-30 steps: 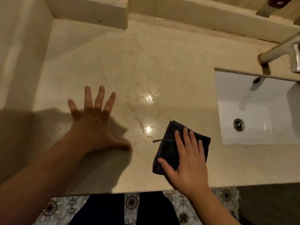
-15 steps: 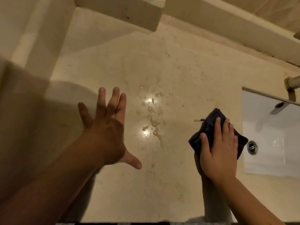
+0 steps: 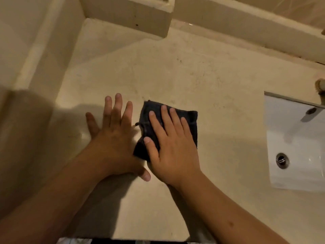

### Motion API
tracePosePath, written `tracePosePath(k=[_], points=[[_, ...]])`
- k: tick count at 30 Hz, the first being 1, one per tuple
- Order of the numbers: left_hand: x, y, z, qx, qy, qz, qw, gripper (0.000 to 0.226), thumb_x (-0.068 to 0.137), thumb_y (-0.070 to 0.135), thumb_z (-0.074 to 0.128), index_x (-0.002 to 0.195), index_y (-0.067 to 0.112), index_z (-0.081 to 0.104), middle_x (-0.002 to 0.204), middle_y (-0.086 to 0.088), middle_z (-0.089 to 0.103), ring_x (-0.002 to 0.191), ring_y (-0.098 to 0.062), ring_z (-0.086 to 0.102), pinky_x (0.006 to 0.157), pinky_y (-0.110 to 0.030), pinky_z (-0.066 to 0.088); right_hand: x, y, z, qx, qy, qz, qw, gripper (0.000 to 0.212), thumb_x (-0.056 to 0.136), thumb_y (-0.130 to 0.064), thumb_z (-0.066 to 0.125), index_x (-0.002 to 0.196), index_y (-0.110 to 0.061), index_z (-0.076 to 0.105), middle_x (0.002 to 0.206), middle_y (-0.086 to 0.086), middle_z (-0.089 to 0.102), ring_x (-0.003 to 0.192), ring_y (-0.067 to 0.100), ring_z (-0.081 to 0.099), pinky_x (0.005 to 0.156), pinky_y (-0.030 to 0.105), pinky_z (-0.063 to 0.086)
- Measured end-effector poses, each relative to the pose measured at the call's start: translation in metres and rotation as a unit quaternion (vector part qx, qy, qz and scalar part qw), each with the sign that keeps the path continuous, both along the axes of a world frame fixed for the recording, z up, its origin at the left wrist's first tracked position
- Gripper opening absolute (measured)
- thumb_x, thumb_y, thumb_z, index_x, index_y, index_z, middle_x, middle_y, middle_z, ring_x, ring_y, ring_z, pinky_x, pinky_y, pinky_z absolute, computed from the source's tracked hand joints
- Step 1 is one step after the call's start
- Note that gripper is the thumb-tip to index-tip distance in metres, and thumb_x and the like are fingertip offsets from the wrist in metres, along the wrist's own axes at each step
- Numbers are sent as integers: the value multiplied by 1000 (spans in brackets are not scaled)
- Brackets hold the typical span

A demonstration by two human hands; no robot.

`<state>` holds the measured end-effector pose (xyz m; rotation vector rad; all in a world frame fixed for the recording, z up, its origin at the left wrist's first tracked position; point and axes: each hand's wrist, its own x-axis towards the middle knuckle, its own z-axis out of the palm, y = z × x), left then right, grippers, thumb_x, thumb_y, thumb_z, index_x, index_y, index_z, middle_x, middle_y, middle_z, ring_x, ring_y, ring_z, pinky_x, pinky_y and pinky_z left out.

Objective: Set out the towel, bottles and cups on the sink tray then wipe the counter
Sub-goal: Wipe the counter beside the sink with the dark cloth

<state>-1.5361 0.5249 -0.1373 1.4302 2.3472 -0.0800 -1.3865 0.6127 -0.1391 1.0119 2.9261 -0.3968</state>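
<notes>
A small dark cloth (image 3: 191,124) lies flat on the beige stone counter (image 3: 175,71), near its middle. My right hand (image 3: 171,148) presses down on the cloth with fingers spread and the thumb over its left edge. My left hand (image 3: 112,138) rests flat on the counter just left of the cloth, fingers apart and holding nothing; its thumb reaches under my right wrist. No tray, bottles or cups are in view.
A white sink basin (image 3: 297,138) with a metal drain (image 3: 282,160) is set into the counter at the right, below a faucet base (image 3: 321,85). A raised beige ledge block (image 3: 131,13) juts out at the back. A wall borders the left side.
My right hand has slid the cloth leftward from beside the sink over the wet spots to mid-counter. My left hand has come down flat next to it.
</notes>
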Motion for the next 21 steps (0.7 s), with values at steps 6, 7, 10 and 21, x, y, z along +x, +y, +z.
tracePosePath(k=[6,7,10,21], points=[[-3,3,-2,-11,9,17,1000,184,-2,109,25,156,22,-9,165,-3,-6,151,-30,-11,108,-71,4,109,6,1,0,-39,-53,998,58,106,-49,20,161,-31,15,169,-3,8,155,16,3,124,40,3],[-5,2,-3,-16,7,17,1000,183,-2,109,27,155,25,-16,164,0,-13,150,-26,-18,110,-68,-1,127,12,2,-1,-46,-78,996,58,106,-49,19,161,-32,14,169,-4,7,155,15,2,124,39,3],[-10,0,-1,-29,-5,7,1000,180,0,109,30,149,29,-31,159,3,-32,142,-22,-38,111,-61,-14,166,31,8,-17,-62,-153,986,59,104,-50,19,160,-31,12,168,-2,8,155,12,0,123,38,4],[-9,-4,3,-21,-8,-14,1000,183,4,111,20,151,12,-27,158,-10,-37,143,-32,-36,109,-75,-10,102,103,6,22,-38,-252,967,66,102,-50,23,161,-19,19,167,11,16,153,28,10,123,51,11]])
